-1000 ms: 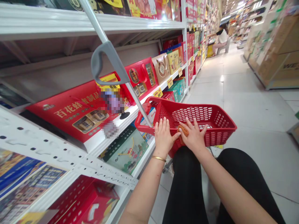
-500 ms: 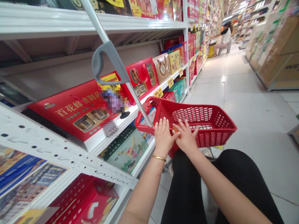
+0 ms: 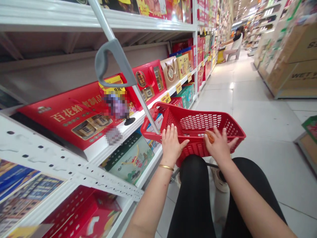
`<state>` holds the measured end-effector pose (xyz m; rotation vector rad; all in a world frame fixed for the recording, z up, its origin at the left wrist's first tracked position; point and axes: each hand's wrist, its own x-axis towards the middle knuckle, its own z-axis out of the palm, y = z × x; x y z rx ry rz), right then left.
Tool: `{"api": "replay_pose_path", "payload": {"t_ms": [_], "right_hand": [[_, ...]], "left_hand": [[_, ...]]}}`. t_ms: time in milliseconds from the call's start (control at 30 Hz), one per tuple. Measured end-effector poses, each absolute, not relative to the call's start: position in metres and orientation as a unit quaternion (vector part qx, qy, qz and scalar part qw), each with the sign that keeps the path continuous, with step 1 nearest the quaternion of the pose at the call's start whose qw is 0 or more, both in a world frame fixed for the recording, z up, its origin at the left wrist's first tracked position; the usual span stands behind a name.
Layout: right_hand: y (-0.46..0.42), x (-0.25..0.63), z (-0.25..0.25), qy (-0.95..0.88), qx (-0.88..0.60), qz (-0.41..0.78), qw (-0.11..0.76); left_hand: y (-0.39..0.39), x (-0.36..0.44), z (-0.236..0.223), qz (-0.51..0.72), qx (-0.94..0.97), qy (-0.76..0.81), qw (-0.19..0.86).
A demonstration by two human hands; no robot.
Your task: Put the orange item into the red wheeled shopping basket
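Observation:
A red plastic basket [image 3: 200, 115] with perforated walls stands before my knees. A grey pole [image 3: 138, 91] with a looped grey handle rises at its left end. My left hand [image 3: 171, 143] lies palm down on the near rim, fingers stretched and thumb apart. Farther right along that rim is my right hand [image 3: 219, 145], a small ridged orange-brown object [image 3: 210, 136] between its thumb and index finger. Its other fingers are spread over the edge. What the small object is, I cannot make out.
White shelves [image 3: 153, 99] at the left carry a large red gift box [image 3: 71, 112], smaller boxes and yellow price tags. Stacked cartons [image 3: 297, 72] stand at the right. Down the aisle, a person [image 3: 234, 46] sits on a stool. A green-edged crate [image 3: 310, 129] is near right.
My right hand has slid right along the basket rim, away from my left hand, carrying the small orange-brown object. My left hand stays on the rim. The view has shifted slightly.

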<state>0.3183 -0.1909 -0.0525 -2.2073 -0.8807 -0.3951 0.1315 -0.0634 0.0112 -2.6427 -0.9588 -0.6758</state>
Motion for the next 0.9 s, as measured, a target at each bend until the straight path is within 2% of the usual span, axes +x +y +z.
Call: {"api": "replay_pose_path", "payload": {"t_ms": [133,267,400,567,767,900], "right_hand": [[-0.158,0.268,-0.036,-0.447,-0.811,-0.137,0.352],[-0.159,0.266,-0.031,-0.466,-0.808,-0.134,0.335],[-0.194,0.312,-0.044,-0.395,-0.852,-0.137,0.314],[-0.211,0.341,-0.050,-0.295,-0.886,-0.137,0.330],[-0.157,0.266,-0.029,-0.459,-0.807,-0.101,0.356],[-0.146,0.250,-0.023,-0.491,-0.786,-0.086,0.365]], "left_hand": [[-0.063,0.131,0.013,-0.224,-0.911,-0.321,0.132],[-0.063,0.131,0.013,-0.217,-0.912,-0.319,0.140],[-0.063,0.131,0.011,-0.222,-0.911,-0.321,0.136],[-0.065,0.132,0.010,-0.228,-0.910,-0.327,0.116],[-0.065,0.132,0.013,-0.216,-0.910,-0.331,0.125],[-0.064,0.130,0.014,-0.212,-0.913,-0.321,0.136]]}}
